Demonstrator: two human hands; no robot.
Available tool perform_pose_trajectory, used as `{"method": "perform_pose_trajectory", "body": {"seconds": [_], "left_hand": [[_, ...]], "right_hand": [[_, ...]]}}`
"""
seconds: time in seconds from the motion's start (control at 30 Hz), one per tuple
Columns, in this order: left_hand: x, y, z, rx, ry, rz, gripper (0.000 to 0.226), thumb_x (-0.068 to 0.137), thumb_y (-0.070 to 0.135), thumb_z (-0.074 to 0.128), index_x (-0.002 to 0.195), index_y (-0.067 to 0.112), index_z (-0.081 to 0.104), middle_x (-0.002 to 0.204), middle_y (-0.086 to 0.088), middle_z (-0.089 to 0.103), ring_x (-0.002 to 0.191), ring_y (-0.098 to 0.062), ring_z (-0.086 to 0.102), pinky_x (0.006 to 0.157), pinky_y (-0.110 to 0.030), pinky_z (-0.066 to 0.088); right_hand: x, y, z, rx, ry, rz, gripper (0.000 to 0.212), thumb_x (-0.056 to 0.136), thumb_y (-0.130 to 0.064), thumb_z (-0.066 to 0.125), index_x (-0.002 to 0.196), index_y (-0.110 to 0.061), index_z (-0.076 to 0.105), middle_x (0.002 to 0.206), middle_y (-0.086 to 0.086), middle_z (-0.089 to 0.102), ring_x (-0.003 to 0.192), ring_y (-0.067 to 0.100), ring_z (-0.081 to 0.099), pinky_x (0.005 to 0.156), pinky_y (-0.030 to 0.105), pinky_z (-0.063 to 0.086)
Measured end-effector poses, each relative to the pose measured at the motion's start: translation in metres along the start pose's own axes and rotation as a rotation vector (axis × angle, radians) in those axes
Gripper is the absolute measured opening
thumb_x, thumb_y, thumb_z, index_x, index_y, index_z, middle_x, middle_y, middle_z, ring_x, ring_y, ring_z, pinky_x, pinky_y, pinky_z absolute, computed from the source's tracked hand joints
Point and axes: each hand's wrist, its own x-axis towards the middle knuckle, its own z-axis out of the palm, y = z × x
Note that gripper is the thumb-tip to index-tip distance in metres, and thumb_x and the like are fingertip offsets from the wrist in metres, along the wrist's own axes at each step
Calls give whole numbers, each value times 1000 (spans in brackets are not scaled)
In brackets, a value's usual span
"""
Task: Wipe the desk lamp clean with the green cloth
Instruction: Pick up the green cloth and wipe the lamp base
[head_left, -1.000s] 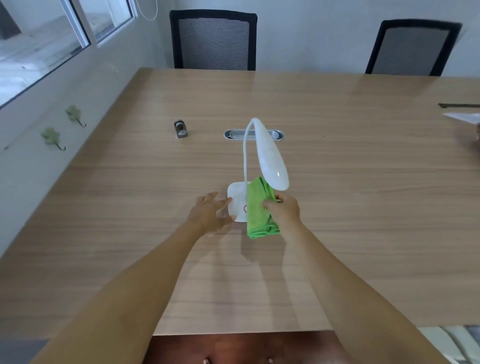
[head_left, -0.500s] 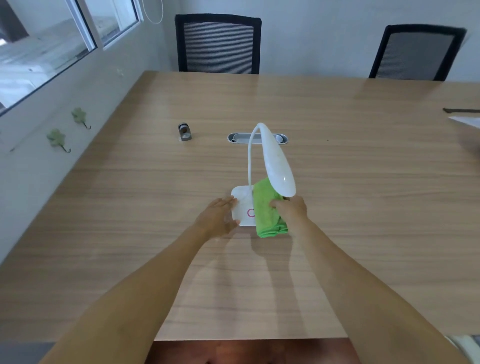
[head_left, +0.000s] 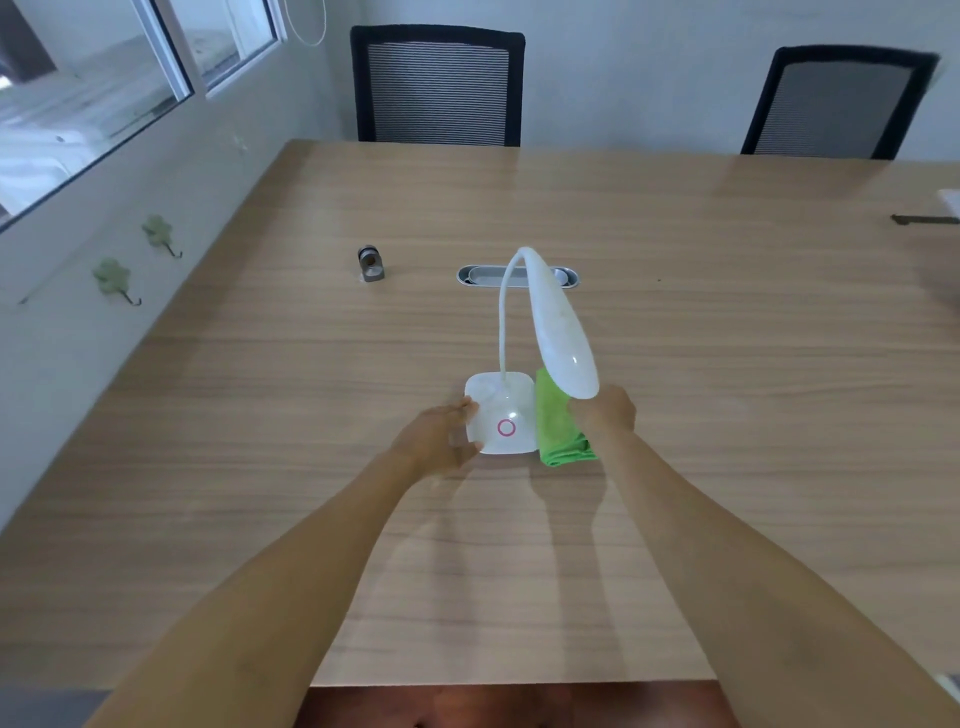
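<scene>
A white desk lamp (head_left: 563, 332) stands mid-table on a square base (head_left: 506, 410) with a pink ring button; its thin neck curves up and the long head droops toward me. A folded green cloth (head_left: 556, 426) lies against the base's right side. My right hand (head_left: 610, 413) grips the cloth from the right, partly hidden under the lamp head. My left hand (head_left: 441, 436) holds the base's left edge, fingers curled around it.
The wooden table (head_left: 727, 364) carries a small grey metal object (head_left: 370, 264) at the back left and an oval cable port (head_left: 518, 276) behind the lamp. Two black mesh chairs (head_left: 438, 85) stand at the far edge. A wall with hooks (head_left: 117, 278) runs along the left.
My right hand has slid the green cloth off the top of the base to its right side. My left hand stays on the base's left edge.
</scene>
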Motion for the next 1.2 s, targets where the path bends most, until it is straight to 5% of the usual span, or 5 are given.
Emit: {"method": "perform_pose_trajectory", "body": {"seconds": [0.23, 0.4, 0.57, 0.83, 1.2], "left_hand": [[0, 2, -1, 29, -9, 8, 66, 89, 33, 58, 147, 17, 29, 157, 2, 26, 145, -13, 26, 116, -22, 18], [1, 3, -3, 41, -31, 4, 66, 89, 33, 58, 147, 17, 29, 157, 3, 26, 144, -13, 26, 117, -24, 19], [0, 2, -4, 42, -43, -5, 66, 89, 36, 56, 147, 20, 28, 157, 7, 25, 144, -13, 26, 117, -25, 21], [0, -1, -7, -44, -18, -3, 67, 80, 28, 68, 141, 18, 43, 148, 1, 44, 137, -17, 41, 115, -28, 31], [12, -21, -16, -49, 58, -8, 52, 86, 3, 47, 138, 8, 45, 147, -10, 46, 136, -22, 43, 116, -29, 31]], "right_hand": [[-12, -8, 14, 182, -33, -54, 26, 80, -5, 63, 104, 5, 65, 112, 26, 67, 106, 38, 62, 94, 46, 51], [-1, 11, 1, -58, 28, -71, 16, 80, -4, 54, 84, -10, 69, 82, 16, 64, 86, 34, 63, 65, 30, 41], [-10, 25, 0, -325, 136, -401, 21, 82, -7, 51, 96, -10, 66, 93, 17, 67, 90, 38, 61, 65, 33, 43], [-43, 41, 29, -673, -103, -963, 40, 86, -12, 49, 121, -27, 61, 113, 0, 70, 101, 31, 56, 72, 37, 51], [-33, 32, 33, -868, -187, -1053, 45, 79, -4, 54, 117, -27, 63, 114, -3, 70, 96, 34, 57, 76, 36, 50]]}}
